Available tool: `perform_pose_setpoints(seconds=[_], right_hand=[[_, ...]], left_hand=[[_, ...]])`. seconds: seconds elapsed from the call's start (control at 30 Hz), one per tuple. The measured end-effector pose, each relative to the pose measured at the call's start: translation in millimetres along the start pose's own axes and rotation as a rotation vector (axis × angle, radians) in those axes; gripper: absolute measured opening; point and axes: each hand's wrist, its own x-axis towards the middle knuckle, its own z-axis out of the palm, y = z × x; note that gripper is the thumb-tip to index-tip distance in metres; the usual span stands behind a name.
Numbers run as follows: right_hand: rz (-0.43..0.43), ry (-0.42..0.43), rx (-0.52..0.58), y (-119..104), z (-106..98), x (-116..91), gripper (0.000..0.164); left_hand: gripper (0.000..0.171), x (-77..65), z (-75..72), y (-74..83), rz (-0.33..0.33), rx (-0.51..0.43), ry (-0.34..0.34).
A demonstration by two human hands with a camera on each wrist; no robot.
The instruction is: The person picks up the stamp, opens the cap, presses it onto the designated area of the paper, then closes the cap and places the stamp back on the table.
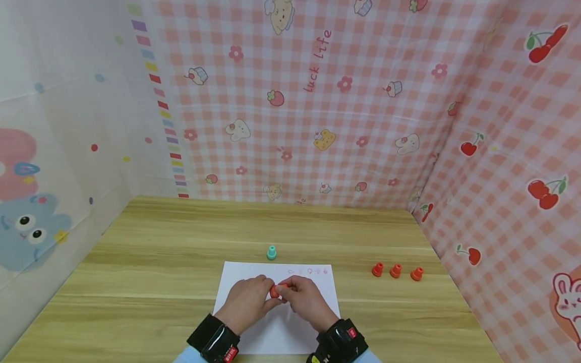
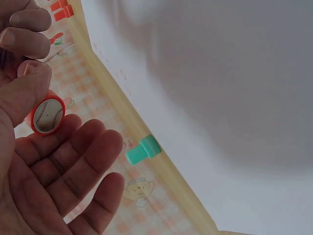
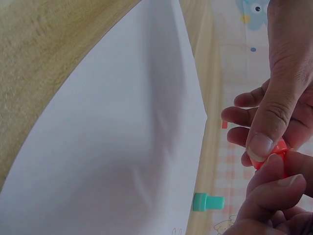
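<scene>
Above a white sheet of paper (image 1: 281,333), my left hand (image 1: 247,302) and right hand (image 1: 308,300) meet at a small red stamp (image 1: 274,291). In the left wrist view, the stamp's round end (image 2: 48,115) bears a baseball picture and faces the camera. My left thumb and index finger pinch the stamp; the other left fingers extend loosely. From the opposite side, my right fingertips (image 3: 276,183) pinch its other end, partly covering it. Whether the red piece is in one or two parts is hidden by the fingers.
A teal stamp (image 1: 271,253) stands just beyond the paper's far edge. Three red stamps (image 1: 396,271) stand in a row on the wooden table (image 1: 136,282) to the right. Small faint red prints (image 1: 310,271) line the paper's upper right. Patterned cloth (image 1: 290,116) hangs behind.
</scene>
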Motion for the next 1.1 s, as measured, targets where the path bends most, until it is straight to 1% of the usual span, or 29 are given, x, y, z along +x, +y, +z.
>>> perform_pose_setpoints(seconds=[0.2,0.33,0.5,0.57,0.63,0.73,0.8,0.93,1.1], right_hand=[[0.019,-0.015,0.008,1,-1,1,0.021],[0.000,-0.036,0.000,1,-2,0,0.021],[-0.009,-0.078,0.000,3,-7,1,0.019],[0.003,-0.106,0.023,4,-10,1,0.019],[0.022,-0.140,0.070,4,-13,2,0.019],[0.049,-0.185,0.136,4,-18,2,0.019],[0.065,-0.202,0.164,3,-20,2,0.020],[0.076,-0.213,0.178,3,-21,3,0.023],[0.083,-0.168,0.154,4,-22,4,0.023]], left_hand=[[0.032,0.4,-0.2,-0.3,0.008,-0.031,-0.009],[0.027,0.0,-1.6,-1.6,0.028,-0.092,-0.032],[0.024,1.4,-3.1,-4.0,0.047,-0.182,-0.088],[0.024,2.1,-3.6,-4.7,0.046,-0.217,-0.109],[0.022,2.6,-4.5,-5.2,0.045,-0.252,-0.123],[0.020,3.0,-5.8,-5.5,0.040,-0.284,-0.129],[0.020,3.1,-6.8,-5.5,0.030,-0.285,-0.125],[0.020,3.0,-8.8,-4.6,0.002,-0.255,-0.117],[0.023,1.8,-11.6,-3.8,-0.036,-0.221,-0.117]])
